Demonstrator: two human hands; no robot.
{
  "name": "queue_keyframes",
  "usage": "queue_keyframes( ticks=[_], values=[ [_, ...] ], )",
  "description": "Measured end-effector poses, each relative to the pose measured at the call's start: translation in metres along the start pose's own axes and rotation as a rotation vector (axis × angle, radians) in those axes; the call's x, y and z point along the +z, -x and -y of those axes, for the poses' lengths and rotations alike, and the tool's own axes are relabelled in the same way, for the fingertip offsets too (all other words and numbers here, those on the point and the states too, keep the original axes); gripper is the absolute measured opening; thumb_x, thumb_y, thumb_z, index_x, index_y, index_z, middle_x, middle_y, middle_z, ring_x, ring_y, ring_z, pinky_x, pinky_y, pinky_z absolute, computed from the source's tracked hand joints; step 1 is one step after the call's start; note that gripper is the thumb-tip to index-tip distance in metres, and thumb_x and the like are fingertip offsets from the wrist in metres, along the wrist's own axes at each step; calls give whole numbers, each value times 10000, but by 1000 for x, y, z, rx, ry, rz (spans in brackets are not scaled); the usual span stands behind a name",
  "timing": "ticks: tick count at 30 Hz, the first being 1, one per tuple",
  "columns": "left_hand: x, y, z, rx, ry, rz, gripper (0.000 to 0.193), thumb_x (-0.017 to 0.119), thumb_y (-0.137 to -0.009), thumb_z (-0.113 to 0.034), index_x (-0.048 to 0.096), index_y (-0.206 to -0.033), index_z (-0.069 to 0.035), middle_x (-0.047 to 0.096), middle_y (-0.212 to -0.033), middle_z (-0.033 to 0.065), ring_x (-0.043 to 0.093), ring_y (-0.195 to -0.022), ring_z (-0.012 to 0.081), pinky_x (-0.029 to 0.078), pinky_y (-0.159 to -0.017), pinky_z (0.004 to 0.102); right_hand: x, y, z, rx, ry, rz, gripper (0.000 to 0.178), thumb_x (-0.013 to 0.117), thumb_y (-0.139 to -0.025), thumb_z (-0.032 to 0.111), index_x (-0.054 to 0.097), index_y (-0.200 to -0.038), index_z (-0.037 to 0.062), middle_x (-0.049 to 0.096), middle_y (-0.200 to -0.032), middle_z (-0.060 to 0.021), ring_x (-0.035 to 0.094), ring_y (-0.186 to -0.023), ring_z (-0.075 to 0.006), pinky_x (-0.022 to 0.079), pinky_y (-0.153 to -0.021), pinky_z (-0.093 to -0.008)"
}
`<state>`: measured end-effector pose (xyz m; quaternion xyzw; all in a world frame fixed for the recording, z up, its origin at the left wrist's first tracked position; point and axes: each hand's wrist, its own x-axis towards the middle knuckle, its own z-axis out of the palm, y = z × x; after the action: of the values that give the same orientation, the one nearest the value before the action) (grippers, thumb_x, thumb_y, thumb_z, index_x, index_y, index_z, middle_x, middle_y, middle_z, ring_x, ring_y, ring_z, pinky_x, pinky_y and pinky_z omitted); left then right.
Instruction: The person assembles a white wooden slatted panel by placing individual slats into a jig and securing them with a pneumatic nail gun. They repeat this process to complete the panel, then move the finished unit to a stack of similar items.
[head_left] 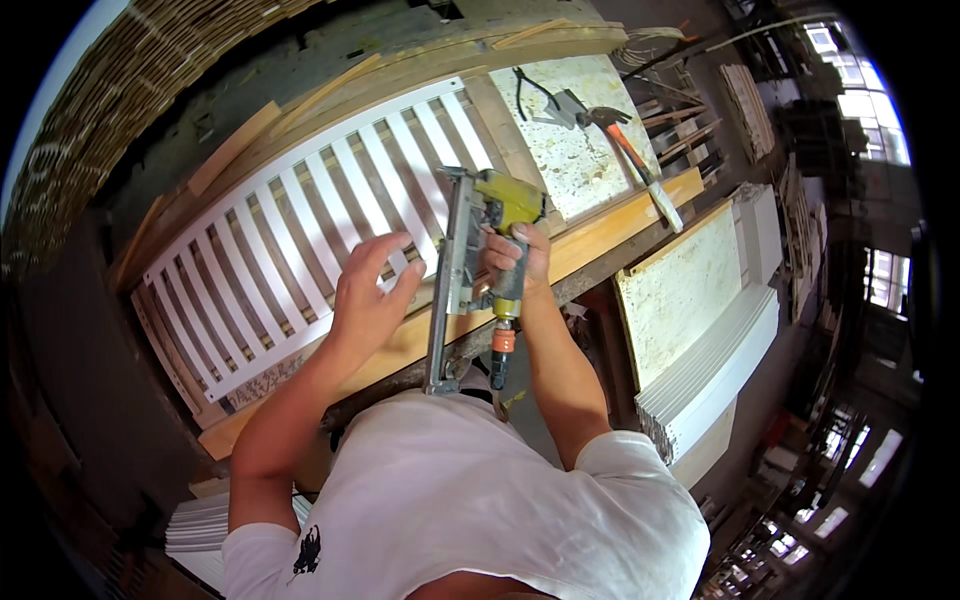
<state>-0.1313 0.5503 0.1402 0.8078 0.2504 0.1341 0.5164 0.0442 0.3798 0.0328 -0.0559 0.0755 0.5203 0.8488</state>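
My right hand (520,255) is wrapped round the grip of a yellow-green pneumatic nail gun (508,198), with its long grey magazine running down toward my waist. An orange and black air fitting hangs below the handle. My left hand (370,300) is empty, fingers apart, just left of the magazine and over the near rail of a white slatted panel (290,217). That panel lies flat in a wooden frame on the bench, its slats side by side between two long rails. The nail gun's nose is above the panel's right part.
On a stained white board (575,170) at the bench's right lie an orange-handled hammer (625,150) and black-handled pliers (535,90). White strips (715,370) are stacked on a board to my right; more white strips (205,525) lie at lower left. Wooden bars edge the bench.
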Motion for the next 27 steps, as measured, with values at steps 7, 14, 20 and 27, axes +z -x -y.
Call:
queue_keyframes(
  ticks=[7,14,20,27],
  values=[
    [134,-169,2,530,-323,3,157,653,-796,-171,683,-899,-55,644,-925,105,571,-942,304,425,-841,408,-20,88,60,-339,32,26,425,534,-836,100,441,-1188,-119,565,-953,-181,458,-522,-109,430,-447,-263],
    [235,-280,18,445,-816,91,172,633,-810,-222,709,-910,-105,639,-954,82,535,-1031,286,381,-895,465,-43,140,88,-454,51,-25,466,551,-809,86,447,-1229,-86,573,-1001,-151,465,-534,-137,425,-442,-297],
    [249,-295,18,443,-949,144,190,645,-797,-255,725,-901,-117,645,-966,82,534,-1037,284,389,-855,455,-66,154,110,-458,43,-27,413,515,-813,72,499,-1198,-77,621,-1017,-164,469,-534,-152,430,-440,-296],
    [252,-299,15,485,-986,51,173,596,-734,-121,722,-852,-105,665,-944,89,553,-1016,258,375,-803,437,-73,139,139,-360,74,-9,450,518,-848,91,437,-1257,-79,581,-1130,-184,456,-576,-161,430,-483,-307]
  ],
)
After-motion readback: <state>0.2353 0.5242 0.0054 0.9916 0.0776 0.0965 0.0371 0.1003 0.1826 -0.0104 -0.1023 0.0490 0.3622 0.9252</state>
